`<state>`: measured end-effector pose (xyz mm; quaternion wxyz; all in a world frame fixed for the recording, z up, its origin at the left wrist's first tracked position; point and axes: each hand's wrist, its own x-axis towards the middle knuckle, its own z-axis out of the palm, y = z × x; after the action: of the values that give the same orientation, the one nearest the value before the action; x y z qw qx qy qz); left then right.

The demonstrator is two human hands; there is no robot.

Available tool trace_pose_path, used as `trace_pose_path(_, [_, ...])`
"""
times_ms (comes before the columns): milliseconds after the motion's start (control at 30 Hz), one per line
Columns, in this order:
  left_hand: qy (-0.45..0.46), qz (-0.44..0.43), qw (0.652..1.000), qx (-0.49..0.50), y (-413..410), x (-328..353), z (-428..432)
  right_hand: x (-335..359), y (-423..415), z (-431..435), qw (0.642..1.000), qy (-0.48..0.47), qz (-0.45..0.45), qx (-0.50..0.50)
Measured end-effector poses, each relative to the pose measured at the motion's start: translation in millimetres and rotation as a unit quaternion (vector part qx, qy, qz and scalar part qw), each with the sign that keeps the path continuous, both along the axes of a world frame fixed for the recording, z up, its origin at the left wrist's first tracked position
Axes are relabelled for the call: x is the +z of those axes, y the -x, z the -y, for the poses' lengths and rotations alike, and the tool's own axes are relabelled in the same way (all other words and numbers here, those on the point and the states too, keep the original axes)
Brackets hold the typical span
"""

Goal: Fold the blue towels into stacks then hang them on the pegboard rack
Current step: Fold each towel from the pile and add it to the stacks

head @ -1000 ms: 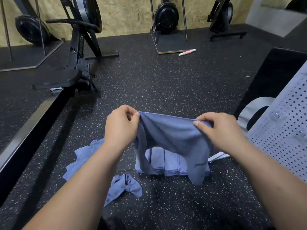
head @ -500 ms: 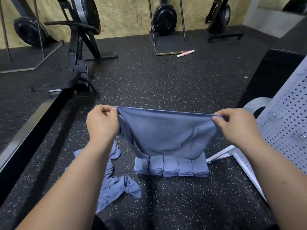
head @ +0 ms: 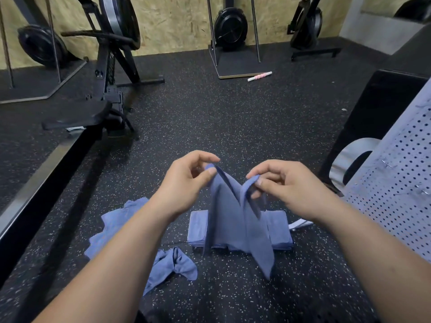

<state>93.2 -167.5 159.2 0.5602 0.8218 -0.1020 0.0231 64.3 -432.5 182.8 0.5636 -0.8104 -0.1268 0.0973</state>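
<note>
Blue cloth hangs in the air between the person's hands: the left hand (head: 186, 183) and the right hand (head: 289, 187), close together, each pinch a top corner of one blue towel (head: 235, 220). Behind it on the speckled black floor (head: 210, 117) lies a row of folded towels (head: 198, 229), with crumpled towels (head: 116, 224) to the left and the white pegboard rack (head: 401, 183) at right.

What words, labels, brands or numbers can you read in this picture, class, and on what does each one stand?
No text can be read here.
White label beside the rowing machine seat: too small and blurred to read.
Blue towel, pinched by the left hand and right hand: no print shows.
Pegboard rack: holes only, no lettering.
</note>
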Motion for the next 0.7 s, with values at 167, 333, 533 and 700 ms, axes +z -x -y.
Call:
trace_pose_path(167, [0.055, -0.028, 0.996, -0.065, 8, -5, 20, -14, -2, -11, 0.988, 0.091, 0.119, -0.036])
trace_pose_path(333, [0.092, -0.038, 0.992, -0.079, 11, -9, 31, -24, -4, -15, 0.992, 0.056, 0.093, -0.057])
trace_pose_path(533, [0.110, -0.043, 0.985, -0.127, 15, -7, 32, -23, -1, -18, 0.990, 0.024, 0.097, -0.099])
trace_pose_path(700, [0.065, -0.013, 0.990, -0.124, 12, -7, 29, -19, -3, -14, 0.999, 0.025, 0.018, -0.023])
